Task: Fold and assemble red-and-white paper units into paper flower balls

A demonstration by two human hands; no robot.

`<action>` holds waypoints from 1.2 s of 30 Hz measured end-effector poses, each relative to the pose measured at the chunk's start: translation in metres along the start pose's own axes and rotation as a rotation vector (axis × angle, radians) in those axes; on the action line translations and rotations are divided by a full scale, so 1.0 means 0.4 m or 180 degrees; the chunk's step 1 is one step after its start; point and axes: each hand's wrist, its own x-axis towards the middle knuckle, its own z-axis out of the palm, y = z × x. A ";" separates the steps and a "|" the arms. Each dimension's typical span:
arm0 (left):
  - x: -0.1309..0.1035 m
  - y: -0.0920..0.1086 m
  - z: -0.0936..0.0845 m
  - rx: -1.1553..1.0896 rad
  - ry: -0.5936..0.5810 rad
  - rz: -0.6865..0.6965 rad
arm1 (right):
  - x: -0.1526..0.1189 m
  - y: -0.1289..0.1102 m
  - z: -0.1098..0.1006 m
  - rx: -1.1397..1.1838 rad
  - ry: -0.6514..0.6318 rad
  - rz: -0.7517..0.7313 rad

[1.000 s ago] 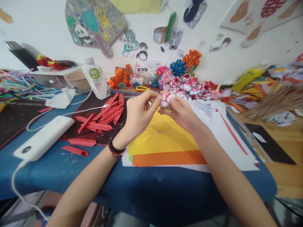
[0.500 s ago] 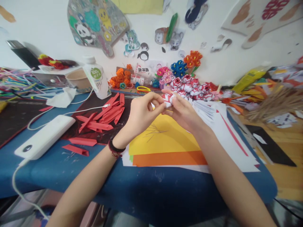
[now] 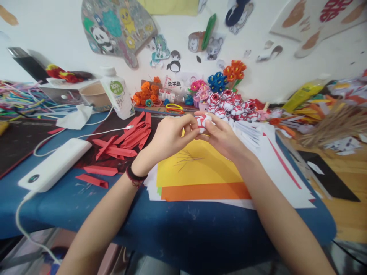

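A small red and white folded paper flower (image 3: 202, 123) is held between both hands above the sheets. My left hand (image 3: 177, 131) pinches its left side with thumb and forefinger. From the right, my right hand (image 3: 222, 134) wraps round it, thumb on its near side; part of the flower is hidden by the fingers. Beneath the hands lie a yellow paper sheet (image 3: 206, 168) and an orange one (image 3: 206, 191), with thin brown sticks (image 3: 187, 158) on the yellow. Finished-looking red and white paper flowers (image 3: 229, 104) are heaped just behind my right hand.
Folded red paper strips (image 3: 123, 147) lie on a dark mat at left, near a white power bank (image 3: 56, 165) with its cable. A white bottle (image 3: 118, 93) and yellow-handled scissors (image 3: 174, 108) stand or lie behind. White paper strips (image 3: 246, 133) are at right, beside a black board (image 3: 328, 176).
The paper flower has been turned slightly between the fingers, and my left hand and wrist have shifted a little to the left. Both hands keep their hold.
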 end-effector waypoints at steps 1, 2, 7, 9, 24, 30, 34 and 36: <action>-0.001 -0.002 0.000 0.0054 0.0015 0.0065 | 0.000 -0.001 0.000 -0.0008 0.0016 0.0016; -0.001 -0.003 -0.001 0.0105 0.0030 0.0126 | 0.001 -0.002 0.000 -0.0016 0.0035 0.0028; -0.008 -0.005 0.010 0.0470 0.0240 0.0289 | 0.003 -0.003 0.004 -0.0027 0.0110 0.0026; -0.011 -0.003 0.019 0.0801 0.0423 0.0317 | 0.004 0.000 0.006 0.0003 0.0129 0.0003; -0.013 0.006 0.038 0.0409 0.0786 0.0115 | 0.004 0.005 -0.001 -0.0134 0.0124 -0.0124; 0.011 0.007 0.015 -0.1714 0.0067 -0.0976 | 0.002 0.002 -0.006 -0.0165 0.0100 -0.0228; 0.010 -0.003 0.012 -0.1903 -0.0080 -0.1067 | 0.003 0.006 -0.011 -0.0280 0.0087 -0.0254; 0.007 -0.009 0.015 -0.1843 -0.0050 -0.1035 | 0.003 0.008 -0.014 -0.0324 0.0074 -0.0282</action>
